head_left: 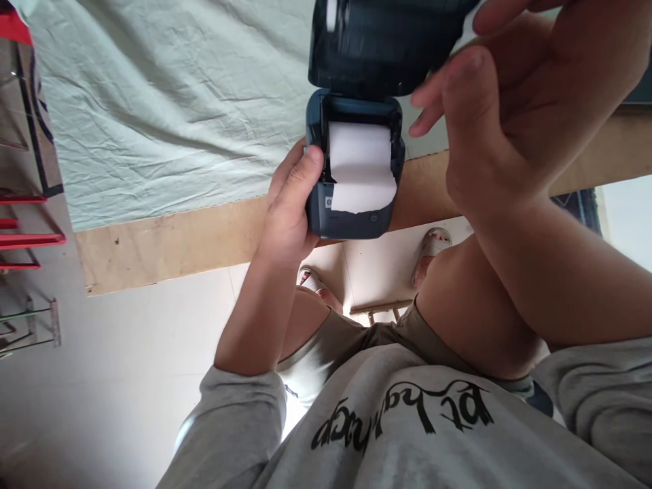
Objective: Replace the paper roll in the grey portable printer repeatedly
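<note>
A small dark blue receipt printer (pixel 351 227) is tilted up toward me above the table's front edge, its black lid (pixel 382 47) swung open at the far side. Inside the compartment sits a white paper roll (pixel 360 142), and its torn end hangs out over the front of the body. My left hand (pixel 295 197) grips the printer's left side, thumb on the rim. Beside the lid's right edge is my right hand (pixel 509 102), fingers apart and partly curled. Whether its fingertips touch the lid I cannot tell.
A pale green cloth (pixel 178 102) covers the table, with a bare wooden edge (pixel 173 251) along the front. Red metal frames (pixel 30 239) stand at the far left. My legs and sandalled feet are below the printer, near a wooden rung (pixel 379 309).
</note>
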`<control>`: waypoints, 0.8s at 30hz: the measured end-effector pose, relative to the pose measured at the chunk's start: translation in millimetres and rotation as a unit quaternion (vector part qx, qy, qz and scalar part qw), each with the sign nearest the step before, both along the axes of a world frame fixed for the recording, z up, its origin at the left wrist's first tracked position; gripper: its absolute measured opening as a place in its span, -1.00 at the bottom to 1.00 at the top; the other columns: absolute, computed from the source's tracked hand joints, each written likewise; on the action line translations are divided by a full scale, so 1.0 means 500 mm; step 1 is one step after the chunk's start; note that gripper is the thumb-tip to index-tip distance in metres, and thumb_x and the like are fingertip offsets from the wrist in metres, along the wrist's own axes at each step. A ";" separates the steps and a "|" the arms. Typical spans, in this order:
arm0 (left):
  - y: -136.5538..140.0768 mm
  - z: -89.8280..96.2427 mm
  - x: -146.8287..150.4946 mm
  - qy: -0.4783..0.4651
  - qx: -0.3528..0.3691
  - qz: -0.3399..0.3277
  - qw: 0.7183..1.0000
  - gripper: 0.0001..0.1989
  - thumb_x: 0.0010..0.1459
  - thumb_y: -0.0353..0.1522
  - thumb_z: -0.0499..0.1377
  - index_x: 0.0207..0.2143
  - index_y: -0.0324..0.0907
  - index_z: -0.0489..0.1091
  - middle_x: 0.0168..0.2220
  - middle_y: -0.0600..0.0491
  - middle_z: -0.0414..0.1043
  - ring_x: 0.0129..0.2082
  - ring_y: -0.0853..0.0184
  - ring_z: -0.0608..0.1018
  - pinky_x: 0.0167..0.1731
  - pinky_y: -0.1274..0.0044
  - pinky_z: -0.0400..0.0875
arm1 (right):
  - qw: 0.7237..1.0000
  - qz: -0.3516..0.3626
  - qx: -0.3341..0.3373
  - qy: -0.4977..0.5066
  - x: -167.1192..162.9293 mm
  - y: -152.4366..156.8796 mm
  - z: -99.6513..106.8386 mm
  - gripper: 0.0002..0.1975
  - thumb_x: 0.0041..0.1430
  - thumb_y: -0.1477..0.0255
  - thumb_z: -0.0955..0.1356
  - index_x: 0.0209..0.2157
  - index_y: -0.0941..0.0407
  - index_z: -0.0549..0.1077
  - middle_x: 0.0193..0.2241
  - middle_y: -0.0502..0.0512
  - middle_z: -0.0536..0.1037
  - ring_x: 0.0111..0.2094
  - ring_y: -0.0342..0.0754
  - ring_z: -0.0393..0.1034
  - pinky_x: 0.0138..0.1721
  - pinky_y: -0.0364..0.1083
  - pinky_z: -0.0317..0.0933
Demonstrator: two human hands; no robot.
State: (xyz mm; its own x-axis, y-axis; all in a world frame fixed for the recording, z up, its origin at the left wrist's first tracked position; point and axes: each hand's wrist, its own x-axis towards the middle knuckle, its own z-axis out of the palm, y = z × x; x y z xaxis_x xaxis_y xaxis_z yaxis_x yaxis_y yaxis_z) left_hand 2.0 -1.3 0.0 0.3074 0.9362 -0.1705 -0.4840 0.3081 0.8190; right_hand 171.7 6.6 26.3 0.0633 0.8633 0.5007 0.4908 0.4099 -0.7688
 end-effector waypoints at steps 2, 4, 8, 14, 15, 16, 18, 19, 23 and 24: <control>-0.001 0.003 -0.001 0.012 0.010 -0.009 1.000 -0.65 0.27 -0.14 0.00 -0.12 -0.20 0.37 -0.14 -0.06 0.43 0.01 0.19 0.48 -0.05 0.46 0.42 | 0.998 -0.001 0.061 -0.023 0.007 0.009 -0.011 -0.80 0.21 0.33 0.21 -0.24 0.20 0.22 -0.28 0.00 0.35 -0.38 -0.40 0.34 -0.47 -0.30 0.12; -0.002 0.005 -0.002 0.023 0.033 -0.017 0.999 -0.69 0.25 -0.16 0.05 -0.14 -0.20 0.38 -0.15 -0.06 0.43 0.03 0.18 0.46 -0.11 0.49 0.43 | 0.994 0.011 0.059 -0.092 0.011 0.010 -0.016 -0.84 0.17 0.40 0.25 -0.27 0.22 0.30 -0.35 0.00 0.37 -0.44 -0.42 0.25 -0.48 -0.32 0.08; -0.003 0.009 -0.006 0.068 0.085 -0.041 0.993 -0.71 0.24 -0.15 0.07 -0.18 -0.17 0.40 -0.19 -0.05 0.42 0.01 0.21 0.46 -0.35 0.54 0.36 | 0.963 0.002 -0.004 -0.270 0.011 -0.012 0.005 -0.86 0.11 0.39 0.30 -0.30 0.08 0.45 -0.41 -0.11 0.47 -0.50 -0.38 0.19 -0.44 -0.26 -0.01; 0.008 -0.004 -0.014 0.098 0.111 -0.076 0.986 -0.69 0.21 -0.11 0.07 -0.22 -0.12 0.43 -0.35 -0.04 0.36 -0.36 0.30 0.42 -0.45 0.47 0.21 | 0.877 -0.026 -0.133 -0.461 0.004 -0.035 0.044 -0.64 0.08 0.08 0.26 -0.14 -0.09 0.45 -0.50 -0.04 0.43 -0.49 -0.23 0.20 -0.43 -0.27 -0.28; 0.010 -0.006 -0.016 0.096 0.120 -0.083 0.985 -0.66 0.18 -0.07 0.09 -0.23 -0.13 0.43 -0.38 -0.04 0.34 -0.40 0.30 0.40 -0.47 0.47 0.18 | 0.869 -0.028 -0.153 -0.470 0.004 -0.034 0.045 -0.61 0.06 0.05 0.26 -0.13 -0.10 0.45 -0.51 -0.02 0.43 -0.50 -0.21 0.17 -0.43 -0.26 -0.29; 0.011 -0.008 -0.017 0.093 0.131 -0.088 0.983 -0.63 0.15 -0.05 0.11 -0.24 -0.15 0.43 -0.40 -0.04 0.32 -0.42 0.31 0.39 -0.48 0.48 0.16 | 0.865 -0.025 -0.176 -0.470 0.003 -0.032 0.044 -0.59 0.02 0.04 0.29 -0.13 -0.09 0.45 -0.51 -0.01 0.43 -0.51 -0.20 0.17 -0.45 -0.25 -0.26; 0.010 -0.007 -0.017 0.096 0.135 -0.091 0.982 -0.62 0.16 -0.05 0.11 -0.25 -0.18 0.43 -0.42 -0.03 0.28 -0.44 0.34 0.37 -0.49 0.51 0.15 | 0.869 -0.005 -0.216 -0.444 0.004 -0.028 0.042 -0.58 -0.05 0.11 0.35 -0.12 -0.08 0.43 -0.44 -0.04 0.47 -0.47 -0.18 0.23 -0.45 -0.22 -0.08; 0.008 -0.003 -0.016 0.100 0.125 -0.088 0.983 -0.65 0.19 -0.09 0.09 -0.26 -0.19 0.42 -0.42 -0.02 0.26 -0.44 0.38 0.35 -0.48 0.53 0.14 | 0.880 0.011 -0.227 -0.417 0.005 -0.027 0.041 -0.57 -0.09 0.17 0.39 -0.12 -0.06 0.42 -0.38 -0.08 0.49 -0.44 -0.19 0.27 -0.41 -0.20 0.03; -0.003 0.014 -0.009 0.079 0.087 -0.060 0.991 -0.73 0.26 -0.22 0.05 -0.31 -0.21 0.42 -0.43 0.01 0.27 -0.45 0.46 0.35 -0.47 0.59 0.13 | 0.945 0.089 -0.209 -0.235 0.017 -0.031 0.051 -0.59 -0.15 0.35 0.45 -0.17 0.02 0.43 -0.29 -0.16 0.50 -0.56 -0.38 0.18 -0.40 -0.22 0.15; -0.004 0.016 -0.007 0.065 0.082 -0.053 0.993 -0.72 0.27 -0.21 0.04 -0.31 -0.21 0.43 -0.44 0.02 0.29 -0.44 0.46 0.37 -0.47 0.60 0.16 | 0.957 0.120 -0.207 -0.167 0.022 -0.031 0.054 -0.60 -0.14 0.37 0.45 -0.18 0.06 0.43 -0.29 -0.12 0.49 -0.57 -0.40 0.17 -0.48 -0.24 0.10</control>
